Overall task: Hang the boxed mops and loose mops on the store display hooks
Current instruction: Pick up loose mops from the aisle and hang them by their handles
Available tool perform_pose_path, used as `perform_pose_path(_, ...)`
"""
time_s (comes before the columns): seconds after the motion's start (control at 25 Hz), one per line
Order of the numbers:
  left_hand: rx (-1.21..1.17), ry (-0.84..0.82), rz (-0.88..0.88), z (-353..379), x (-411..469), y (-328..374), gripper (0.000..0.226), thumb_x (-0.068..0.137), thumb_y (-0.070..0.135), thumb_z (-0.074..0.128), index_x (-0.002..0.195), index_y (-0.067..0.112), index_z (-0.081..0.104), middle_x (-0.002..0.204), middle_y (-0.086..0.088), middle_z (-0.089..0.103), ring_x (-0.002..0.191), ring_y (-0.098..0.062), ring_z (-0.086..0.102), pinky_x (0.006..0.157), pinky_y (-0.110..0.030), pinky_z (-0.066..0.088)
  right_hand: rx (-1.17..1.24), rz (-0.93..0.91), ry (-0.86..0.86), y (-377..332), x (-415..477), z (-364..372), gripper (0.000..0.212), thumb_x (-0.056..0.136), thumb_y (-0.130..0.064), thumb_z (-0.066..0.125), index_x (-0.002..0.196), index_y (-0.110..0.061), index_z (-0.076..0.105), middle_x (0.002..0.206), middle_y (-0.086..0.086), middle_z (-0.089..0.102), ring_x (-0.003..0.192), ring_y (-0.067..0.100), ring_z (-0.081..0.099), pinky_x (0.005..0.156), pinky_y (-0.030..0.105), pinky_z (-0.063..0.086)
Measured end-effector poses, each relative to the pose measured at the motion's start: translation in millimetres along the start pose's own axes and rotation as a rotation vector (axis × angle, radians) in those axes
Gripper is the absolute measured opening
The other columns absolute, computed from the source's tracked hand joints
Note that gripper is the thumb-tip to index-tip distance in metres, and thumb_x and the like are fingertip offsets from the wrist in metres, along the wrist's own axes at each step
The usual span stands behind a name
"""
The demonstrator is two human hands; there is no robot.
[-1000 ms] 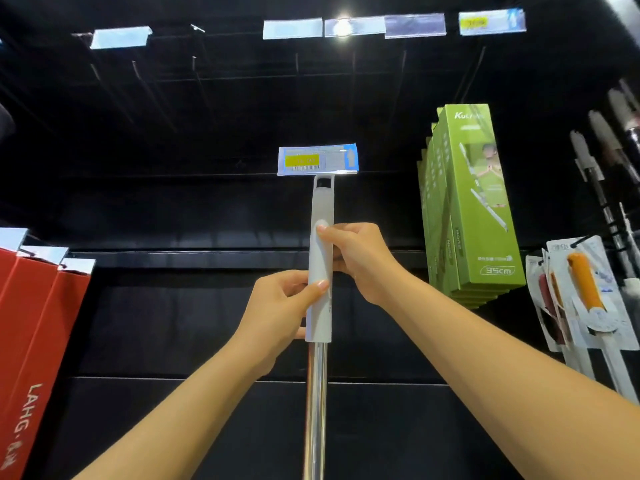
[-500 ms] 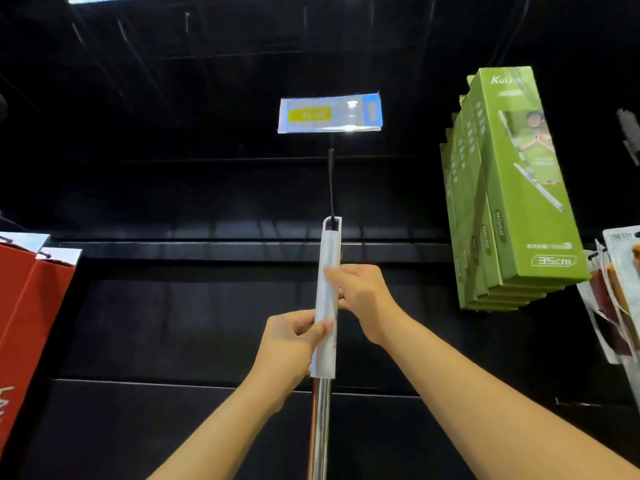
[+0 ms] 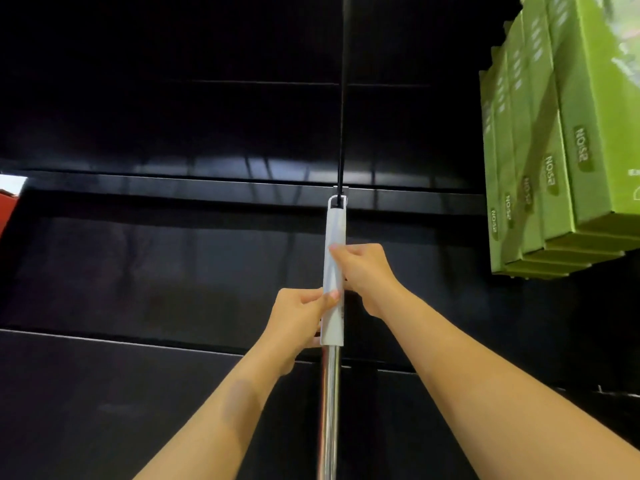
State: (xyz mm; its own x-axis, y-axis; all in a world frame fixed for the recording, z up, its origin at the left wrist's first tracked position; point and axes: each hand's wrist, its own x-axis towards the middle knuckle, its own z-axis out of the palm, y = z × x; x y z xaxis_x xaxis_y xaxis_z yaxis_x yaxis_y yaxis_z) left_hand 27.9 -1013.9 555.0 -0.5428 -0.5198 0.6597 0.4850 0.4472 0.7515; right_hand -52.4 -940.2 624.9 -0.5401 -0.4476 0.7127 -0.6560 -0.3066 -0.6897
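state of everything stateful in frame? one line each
mop: upright, top hole threaded on hook, not released
hook: runs through the mop's hole
left hand: grips the white handle low
right hand: grips the white handle higher up
green boxes: closed, packed front to back

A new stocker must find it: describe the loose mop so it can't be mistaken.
On the black display wall, left of the stacked green boxes, a thin black hook juts out. The mop, its top loop on that hook, is a white sleeve over a shiny metal pole, unboxed unlike its neighbours.
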Motion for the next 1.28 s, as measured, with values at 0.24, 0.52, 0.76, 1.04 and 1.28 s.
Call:
perform_pose_path(0.24,-0.018,-0.037,-0.013,-1.0,14.8,-17.1,0.030,0.092,0.032,0.065,0.115,0.015,0.070,0.105,-0.003,0.072,0.090,-0.019,0.071,0.057,-0.023,0.058,0.017,-0.067,0.012,17.5,9.7,0.3,0.024,0.095,-0.028,0.058,0.091,-0.005,0.062,0.098,0.010,0.067,0.087,0.020,0.067,0.084,0.040,0.056)
perform_pose_path(0.52,0.063,0.017,0.048,-0.6,22.3,-27.8,0.024,0.091,0.035,0.064,0.107,0.018,0.072,0.099,0.001,0.070,0.088,-0.014,0.068,0.059,-0.021,0.058,0.046,-0.061,0.028,25.1,12.7,6.5,0.026,0.096,-0.029,0.057,0.094,-0.004,0.063,0.101,0.010,0.066,0.097,0.024,0.064,0.089,0.044,0.055)
perform_pose_path(0.76,0.095,0.024,-0.005,-2.0,20.7,-22.7,0.012,0.092,0.033,0.064,0.094,0.022,0.071,0.099,0.000,0.068,0.090,-0.014,0.065,0.057,-0.022,0.057,0.025,-0.037,0.025,22.0,11.4,8.1,0.024,0.096,-0.029,0.057,0.073,-0.023,0.057,0.080,-0.007,0.059,0.076,0.009,0.058,0.061,0.022,0.046)
perform_pose_path(1.04,0.453,0.077,-0.218,-11.8,-5.4,7.6,0.037,0.090,0.045,0.064,0.079,0.010,0.063,0.076,-0.004,0.064,0.064,-0.014,0.061,0.064,-0.028,0.053,-0.121,0.111,0.009,0.2,-11.7,-2.0,0.014,0.092,-0.024,0.064,0.102,-0.014,0.061,0.092,0.001,0.055,0.085,0.016,0.058,0.078,0.029,0.053)
perform_pose_path(1.28,1.129,0.080,-0.140,-61.0,-74.9,11.3,0.073,0.089,0.067,0.046,0.139,0.013,0.046,0.135,-0.008,0.056,0.125,-0.028,0.052,0.098,-0.040,0.046,-1.273,0.006,-0.189,2.5,-95.3,-51.8,0.052,0.088,-0.049,0.062,0.125,-0.014,0.051,0.126,0.006,0.057,0.117,0.027,0.052,0.098,0.044,0.042)
